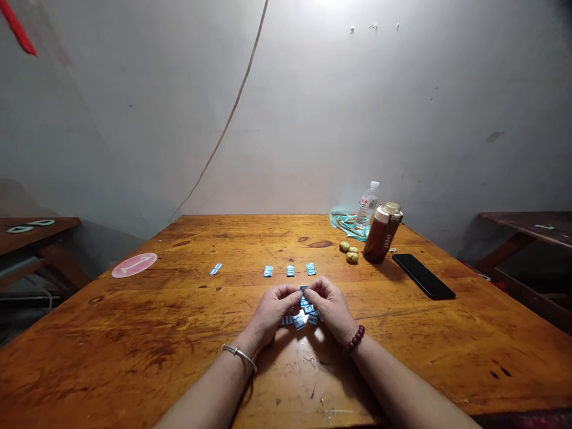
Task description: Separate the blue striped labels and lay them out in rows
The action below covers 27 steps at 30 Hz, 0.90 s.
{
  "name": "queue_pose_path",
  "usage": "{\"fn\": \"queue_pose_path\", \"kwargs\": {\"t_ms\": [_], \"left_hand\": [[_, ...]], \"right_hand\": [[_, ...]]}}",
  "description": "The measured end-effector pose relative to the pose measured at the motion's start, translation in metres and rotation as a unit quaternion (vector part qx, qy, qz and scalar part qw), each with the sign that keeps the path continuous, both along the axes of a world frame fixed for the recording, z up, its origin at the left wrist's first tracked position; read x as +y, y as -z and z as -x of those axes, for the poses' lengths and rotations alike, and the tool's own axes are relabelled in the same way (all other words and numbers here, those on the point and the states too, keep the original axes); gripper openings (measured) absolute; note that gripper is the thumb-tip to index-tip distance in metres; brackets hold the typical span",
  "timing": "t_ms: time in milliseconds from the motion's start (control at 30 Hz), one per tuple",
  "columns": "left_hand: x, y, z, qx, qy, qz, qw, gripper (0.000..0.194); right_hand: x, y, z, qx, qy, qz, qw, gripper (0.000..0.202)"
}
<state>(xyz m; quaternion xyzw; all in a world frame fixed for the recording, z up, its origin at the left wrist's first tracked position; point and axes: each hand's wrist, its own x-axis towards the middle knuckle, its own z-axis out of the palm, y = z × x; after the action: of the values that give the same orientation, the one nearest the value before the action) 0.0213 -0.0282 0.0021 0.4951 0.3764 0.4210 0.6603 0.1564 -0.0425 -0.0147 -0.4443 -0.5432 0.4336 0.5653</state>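
My left hand (273,310) and my right hand (329,305) meet near the middle of the wooden table (187,333). Between their fingertips they pinch a small blue-and-white piece (305,299). Below it, more blue-and-white pieces (298,322) lie in a loose cluster, partly hidden by my hands. Beyond my hands, three similar pieces stand apart in a row: a left one (268,271), a middle one (290,271) and a right one (311,269). Farther left lies a narrower, slanted blue-and-white piece (215,269).
At the right are a brown bottle (382,235), a clear water bottle (368,205), a turquoise strap (343,221), small yellowish round items (353,257) and a black phone (423,276). A round pink sticker (134,266) lies at the left. The wall borders the far edge.
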Motion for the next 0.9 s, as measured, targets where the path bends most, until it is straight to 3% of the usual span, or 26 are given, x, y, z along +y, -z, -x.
{"fn": "queue_pose_path", "kwargs": {"t_ms": [133,300,400,500,567,633,733,900], "left_hand": [[0.004,0.001,0.002,0.019,-0.026,-0.014,0.999,0.024],[0.016,0.001,0.015,-0.034,-0.144,-0.04,0.988,0.023],[0.022,0.001,0.023,-0.041,-0.192,-0.035,0.98,0.023],[0.024,0.002,0.025,-0.031,-0.192,-0.038,0.98,0.02],[0.024,0.002,0.023,-0.028,-0.177,-0.04,0.983,0.019],[0.023,0.002,0.022,-0.024,-0.169,-0.038,0.985,0.019],[0.022,0.001,0.023,-0.021,-0.164,-0.038,0.986,0.02],[0.021,0.002,0.022,0.009,-0.137,-0.051,0.989,0.018]], "right_hand": [[0.0,-0.001,0.001,-0.035,0.0,-0.014,0.999,0.023],[-0.002,-0.001,-0.005,-0.165,0.019,-0.057,0.985,0.016],[0.0,-0.001,-0.009,-0.32,-0.003,-0.086,0.944,0.013],[0.006,-0.003,-0.007,-0.463,-0.054,-0.087,0.88,0.02],[0.012,-0.005,-0.002,-0.519,-0.078,-0.075,0.848,0.018],[0.018,-0.006,0.004,-0.537,-0.086,-0.075,0.836,0.013],[0.022,-0.007,0.007,-0.508,-0.079,-0.083,0.854,0.009],[0.014,-0.011,0.0,-0.278,-0.138,-0.027,0.95,0.007]]}}
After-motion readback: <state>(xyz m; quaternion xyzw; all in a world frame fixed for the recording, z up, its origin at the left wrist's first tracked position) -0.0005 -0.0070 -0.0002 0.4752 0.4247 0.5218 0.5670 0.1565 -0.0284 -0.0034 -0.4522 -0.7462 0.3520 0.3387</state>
